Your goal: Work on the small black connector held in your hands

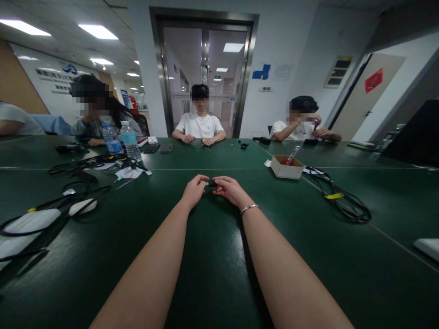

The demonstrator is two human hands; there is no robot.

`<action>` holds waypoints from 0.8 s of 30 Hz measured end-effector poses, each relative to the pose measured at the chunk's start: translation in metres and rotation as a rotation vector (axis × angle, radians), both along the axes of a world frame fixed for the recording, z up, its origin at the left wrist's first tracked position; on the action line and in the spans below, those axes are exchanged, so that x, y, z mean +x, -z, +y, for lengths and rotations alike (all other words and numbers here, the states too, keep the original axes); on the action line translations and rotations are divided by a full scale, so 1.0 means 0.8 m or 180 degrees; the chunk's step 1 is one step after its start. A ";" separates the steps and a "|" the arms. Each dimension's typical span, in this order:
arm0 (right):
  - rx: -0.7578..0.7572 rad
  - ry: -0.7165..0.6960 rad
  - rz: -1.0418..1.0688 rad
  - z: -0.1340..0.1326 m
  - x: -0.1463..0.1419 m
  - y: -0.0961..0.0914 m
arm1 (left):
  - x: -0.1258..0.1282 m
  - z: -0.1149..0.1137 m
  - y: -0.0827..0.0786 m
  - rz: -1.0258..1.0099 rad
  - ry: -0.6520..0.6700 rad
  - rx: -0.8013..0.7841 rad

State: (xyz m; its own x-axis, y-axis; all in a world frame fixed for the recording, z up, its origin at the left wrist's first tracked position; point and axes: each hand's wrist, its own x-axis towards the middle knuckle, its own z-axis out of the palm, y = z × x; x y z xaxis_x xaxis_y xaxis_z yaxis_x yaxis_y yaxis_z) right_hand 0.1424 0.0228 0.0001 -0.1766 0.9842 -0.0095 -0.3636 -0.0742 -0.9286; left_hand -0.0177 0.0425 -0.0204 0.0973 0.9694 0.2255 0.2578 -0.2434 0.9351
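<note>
The green table [212, 256] spans the lower frame, its far edge just above mid-height. 1 pale seam crosses it beyond the hands; another slants toward the lower right. Beyond, at upper centre, stand metal-framed glass doors [221, 55]. 3 people in dark headgear sit along the far side: 1 at upper left, 1 in a white shirt [202, 123] at upper centre, 1 at upper right.

A coiled black cable [355, 212] with a yellow tag lies right of centre. Just beyond its upper left part, an open-topped cardboard box [287, 172] holds a red-and-clear item [292, 156] leaning out over its rim. 2 plastic bottles [130, 144] stand upright at left, near white papers [128, 173]. Tabletop stretches between the papers and the left hand [195, 191], and between the right hand [233, 189] and the box, each well apart.

At frame centre, between the hands, is the small black object [212, 183]. Its long axis runs roughly left to right, a bright, metallic-looking end pointing left. The right thumb and fingers pinch its dark end; the left fingertips nearly meet at the bright end, but whether they grip it I cannot tell.
</note>
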 end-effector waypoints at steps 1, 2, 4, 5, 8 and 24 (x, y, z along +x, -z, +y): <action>-0.0001 0.0002 -0.0004 0.000 0.000 0.000 | 0.000 -0.001 0.000 0.0004 0.0000 0.0002; -0.0002 0.0004 -0.0006 0.000 0.000 0.000 | 0.000 -0.001 -0.001 0.0012 0.0008 0.0015; -0.0012 0.0012 -0.0013 0.000 -0.001 -0.001 | 0.000 -0.003 -0.001 0.0050 0.0044 0.0080; -0.0017 0.0014 -0.0015 0.000 -0.001 -0.001 | 0.000 -0.003 -0.001 0.0077 0.0069 0.0124; -0.0033 0.0021 -0.0020 0.001 -0.001 -0.001 | -0.001 -0.003 -0.001 0.0146 0.0115 0.0202; 0.0015 -0.0008 -0.0038 0.002 0.000 0.002 | -0.001 -0.004 -0.002 0.0118 0.0136 0.0065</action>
